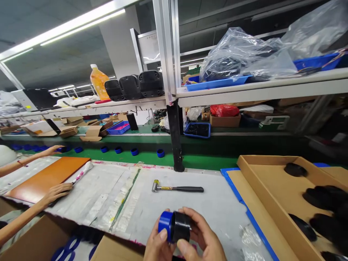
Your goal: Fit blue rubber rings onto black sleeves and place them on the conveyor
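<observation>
Low in the head view, my left hand (158, 242) is closed around a blue ring (165, 225). My right hand (202, 235) grips a black ring (181, 226) by its side. The two rings meet edge to edge, their axes roughly sideways; whether one sits inside the other I cannot tell. Beyond my hands a hammer (176, 188) with a black handle lies across the white-covered table (212, 208). Some of my fingers are hidden behind the rings.
On the right stands a cardboard tray (268, 206) with several black round parts. Blue-and-black rings (160, 153) line the green conveyor (146, 156). A co-worker's hands (58, 192) are at the left by an orange board (51, 177). A dark post (175, 145) rises behind the hammer.
</observation>
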The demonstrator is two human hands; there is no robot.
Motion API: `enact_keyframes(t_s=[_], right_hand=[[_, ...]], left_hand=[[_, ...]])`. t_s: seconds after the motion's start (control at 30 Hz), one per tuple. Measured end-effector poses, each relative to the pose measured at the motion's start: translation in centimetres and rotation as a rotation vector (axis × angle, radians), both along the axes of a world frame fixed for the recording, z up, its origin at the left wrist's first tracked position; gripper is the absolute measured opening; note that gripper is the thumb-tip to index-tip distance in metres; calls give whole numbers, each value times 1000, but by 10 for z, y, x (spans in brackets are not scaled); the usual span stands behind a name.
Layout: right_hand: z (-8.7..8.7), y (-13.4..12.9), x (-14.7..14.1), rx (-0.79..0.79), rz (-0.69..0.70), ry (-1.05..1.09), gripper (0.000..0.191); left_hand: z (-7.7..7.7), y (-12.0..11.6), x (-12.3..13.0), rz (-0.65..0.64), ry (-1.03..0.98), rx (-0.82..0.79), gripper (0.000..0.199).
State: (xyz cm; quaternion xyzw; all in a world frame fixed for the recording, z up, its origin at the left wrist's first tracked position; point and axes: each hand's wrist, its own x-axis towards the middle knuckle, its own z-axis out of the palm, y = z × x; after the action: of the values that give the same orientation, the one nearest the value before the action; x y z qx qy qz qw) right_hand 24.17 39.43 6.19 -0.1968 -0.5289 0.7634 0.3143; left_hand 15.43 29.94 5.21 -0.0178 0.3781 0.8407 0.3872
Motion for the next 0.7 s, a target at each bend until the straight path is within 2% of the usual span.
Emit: enact_keyframes(t_s=[0.1,0.17,0.3,0.4,0.53,0.6,0.7], right_hand=[[-1,8,4,158,-60,-52,56],[-1,14,7,356,-109,-90,52],[3,27,13,785,-94,-26,63],[11,36,17,989,-87,19,72],[15,40,20,1111,-109,2,62],[10,38,19,1155,-114,-4,51],[-3,32,15,1127,-155,16,42]], left_hand=[[4,-2,1,-42,29,64,51],[9,-2,-2,-40,71,51,50],[20,-2,-7,-36,181,-33,53],[23,-2,-9,-21,270,-119,60],[24,-2,-11,-14,371,-205,70],[24,-3,-13,-21,392,-236,74],[23,-3,-12,-38,385,-245,79]])
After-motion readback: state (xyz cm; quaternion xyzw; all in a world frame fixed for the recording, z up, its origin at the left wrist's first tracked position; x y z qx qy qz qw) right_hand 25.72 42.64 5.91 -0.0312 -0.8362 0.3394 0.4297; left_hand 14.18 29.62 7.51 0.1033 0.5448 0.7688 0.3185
